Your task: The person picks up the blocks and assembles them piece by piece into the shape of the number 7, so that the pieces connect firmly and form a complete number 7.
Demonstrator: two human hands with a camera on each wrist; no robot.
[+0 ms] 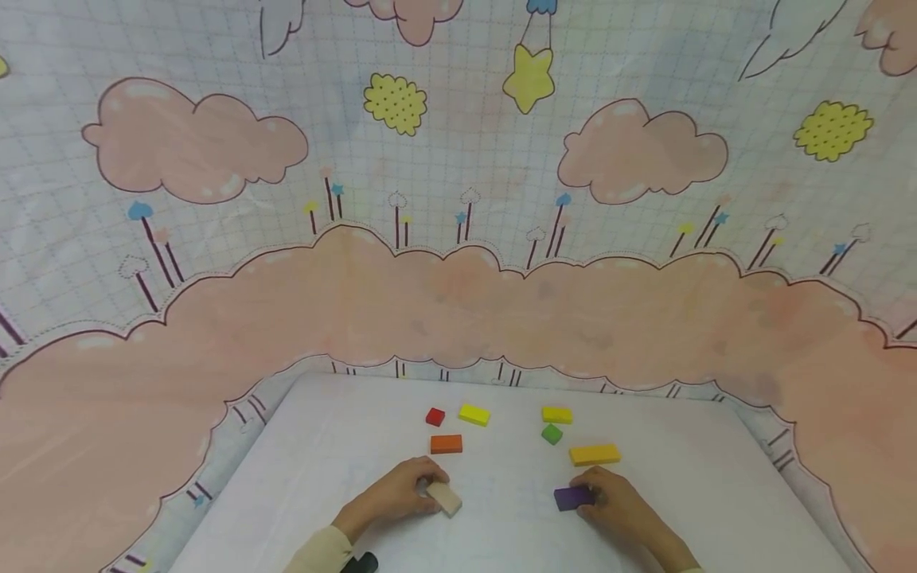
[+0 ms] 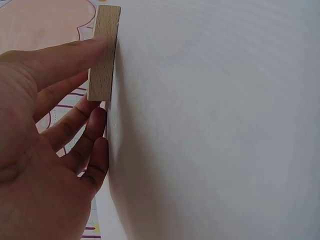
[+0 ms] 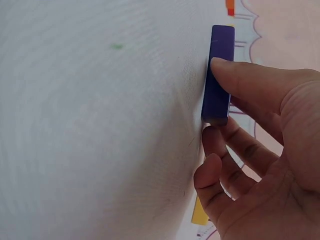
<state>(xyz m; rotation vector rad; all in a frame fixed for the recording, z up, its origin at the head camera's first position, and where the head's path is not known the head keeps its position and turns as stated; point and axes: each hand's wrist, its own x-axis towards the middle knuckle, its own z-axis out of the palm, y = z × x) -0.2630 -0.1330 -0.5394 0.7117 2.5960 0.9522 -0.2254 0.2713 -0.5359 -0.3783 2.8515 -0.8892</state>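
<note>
A plain wooden block point(image 1: 446, 499) is pinched between thumb and fingers of my left hand point(image 1: 401, 489), low over the white tabletop. In the left wrist view the thumb presses the long side of this wooden block point(image 2: 104, 55). On the other side, my right hand point(image 1: 616, 500) pinches a purple block point(image 1: 574, 499) at its right end. The right wrist view shows the thumb against the purple block's point(image 3: 218, 75) long edge, with the other fingers curled behind and below. Beyond the left hand lies an orange block point(image 1: 446, 444); a long yellow-orange block point(image 1: 595, 454) lies just beyond the right.
Farther back on the white table point(image 1: 344, 430) are a red cube point(image 1: 435, 416), a yellow block point(image 1: 474, 415), another yellow block point(image 1: 556, 415) and a green cube point(image 1: 552, 434). A black object point(image 1: 365, 563) shows at the bottom edge. Cloud-patterned cloth point(image 1: 430, 310) surrounds the table.
</note>
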